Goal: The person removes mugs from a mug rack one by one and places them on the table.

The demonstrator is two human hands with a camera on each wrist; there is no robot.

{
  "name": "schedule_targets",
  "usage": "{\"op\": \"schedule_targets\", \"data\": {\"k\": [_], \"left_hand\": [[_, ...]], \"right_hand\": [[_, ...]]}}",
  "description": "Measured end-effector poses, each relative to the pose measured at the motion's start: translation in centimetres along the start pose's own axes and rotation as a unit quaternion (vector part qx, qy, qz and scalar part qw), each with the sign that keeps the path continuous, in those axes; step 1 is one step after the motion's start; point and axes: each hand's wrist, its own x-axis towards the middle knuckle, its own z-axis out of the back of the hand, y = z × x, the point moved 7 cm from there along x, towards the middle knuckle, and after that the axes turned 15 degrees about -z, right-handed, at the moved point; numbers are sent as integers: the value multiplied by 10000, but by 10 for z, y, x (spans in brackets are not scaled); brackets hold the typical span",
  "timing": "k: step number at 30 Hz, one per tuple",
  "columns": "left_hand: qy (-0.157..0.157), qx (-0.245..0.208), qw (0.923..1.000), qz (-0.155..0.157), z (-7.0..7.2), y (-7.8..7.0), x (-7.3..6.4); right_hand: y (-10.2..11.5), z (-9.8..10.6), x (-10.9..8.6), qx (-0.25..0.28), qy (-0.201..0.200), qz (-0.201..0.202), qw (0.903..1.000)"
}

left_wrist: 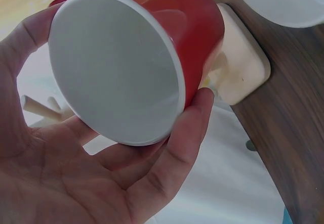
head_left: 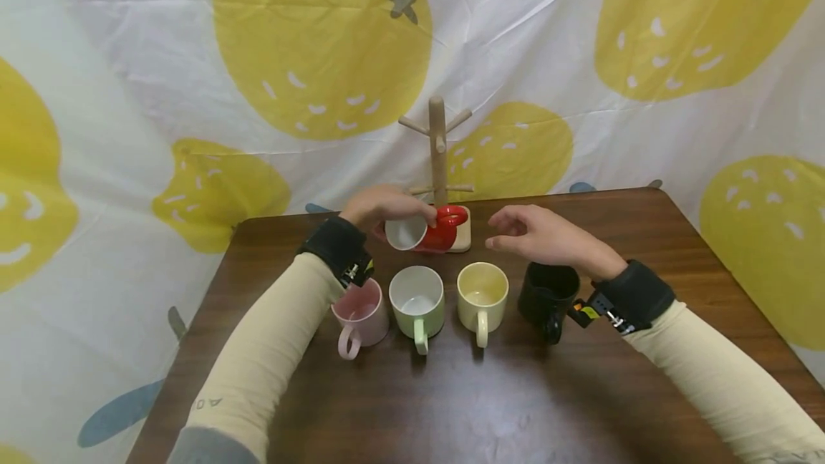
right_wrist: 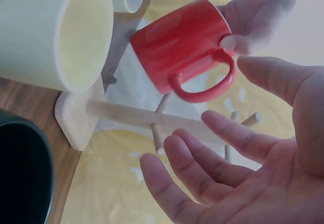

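A red mug with a white inside is gripped by my left hand, its fingers and thumb around the body near the rim. The mug lies tilted on its side in the air, its mouth toward the left and its handle up and to the right in the head view. Behind it stands a wooden mug tree with several pegs, its base partly hidden by the mug. My right hand hovers to the right of the mug, fingers loosely spread, touching nothing.
In front of the hands, a row of upright mugs stands on the brown table: pink, light green, yellow and black. A lemon-patterned cloth hangs behind the table.
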Motion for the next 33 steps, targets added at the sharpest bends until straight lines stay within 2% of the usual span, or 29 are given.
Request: {"op": "schedule_targets", "data": {"k": [9,17,21,27,33], "left_hand": [[35,580,9978,-306,-4,-19,-1],[227,1016,9912,-818,-14,-41,4],[246,1250,9878,-892,-17,-50,4],[159,1135,9893,-901,-20,-59,3],[39,1128,9872,-1124,-21,-67,6]], "right_hand": [[12,2,6,-24,-204,-70,9998],[20,1,10,47,-297,232,9993],[21,1,11,-22,-417,350,9985],[22,3,10,-25,-675,547,9962],[25,2,8,-48,-521,560,9971]]}}
